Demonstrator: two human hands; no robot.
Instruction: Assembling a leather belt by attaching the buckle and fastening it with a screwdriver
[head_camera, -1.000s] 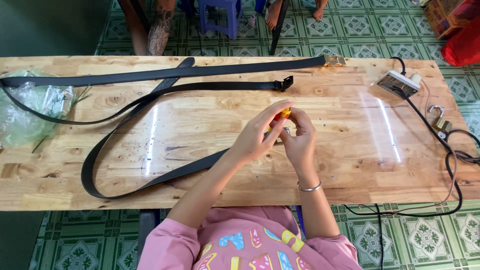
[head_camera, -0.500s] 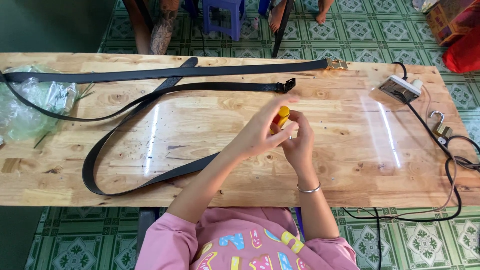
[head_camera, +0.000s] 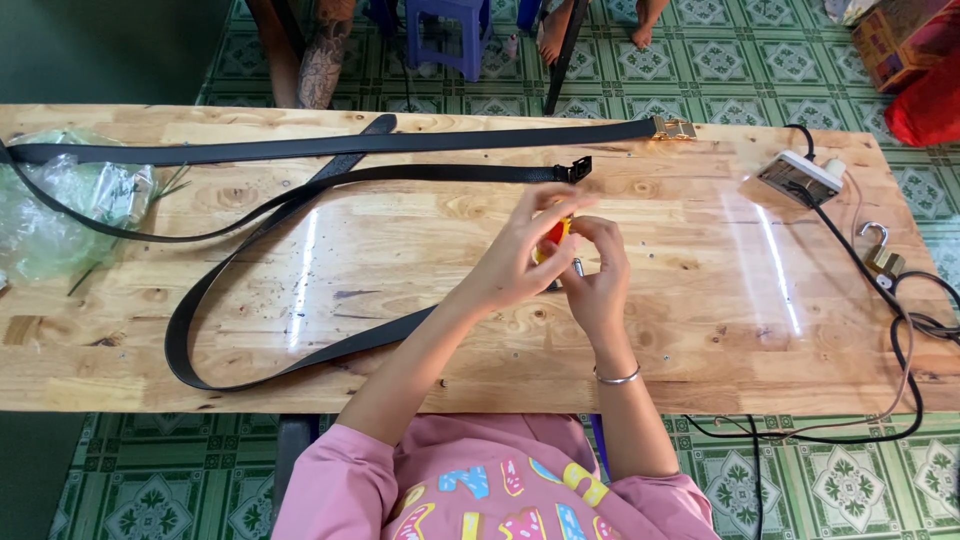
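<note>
Small orange-yellow object (head_camera: 555, 233) pinched between both hands' fingertips, above table (head_camera: 700, 330)

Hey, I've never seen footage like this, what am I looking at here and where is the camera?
There is no machine: a person works with two bare hands. The camera sits on that person's head and looks down, so the pink sleeves at the bottom are their own. The left hand and right hand meet over a wooden table, together holding a small yellow and red object; what it is cannot be told. On the table lie black belts, a clear plastic bag, a power strip and a padlock.
</note>
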